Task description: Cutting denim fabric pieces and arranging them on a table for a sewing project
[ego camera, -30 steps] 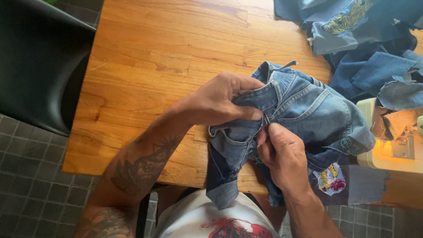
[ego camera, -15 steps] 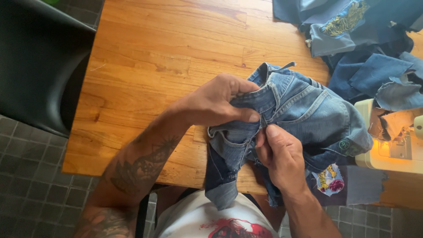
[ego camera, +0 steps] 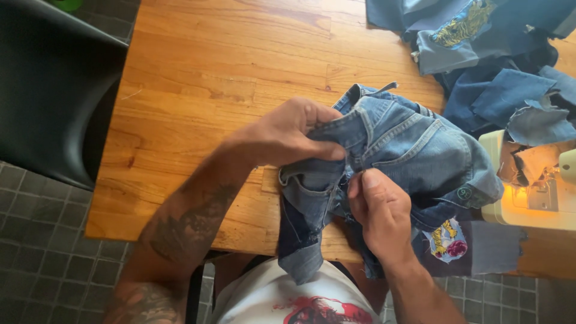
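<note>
My right hand (ego camera: 384,216) has slid slightly up and in along the faded blue denim jeans (ego camera: 414,150), so its thumb and fingertips now pinch the fabric close under my left hand (ego camera: 294,135). My left thumb has flattened along the folded waistband edge. The denim bunch between both hands has tightened a little.

The right hand (ego camera: 384,213) hides its fingertips in the jeans (ego camera: 408,144); the sewing machine (ego camera: 534,192) is cut by the edge.
</note>
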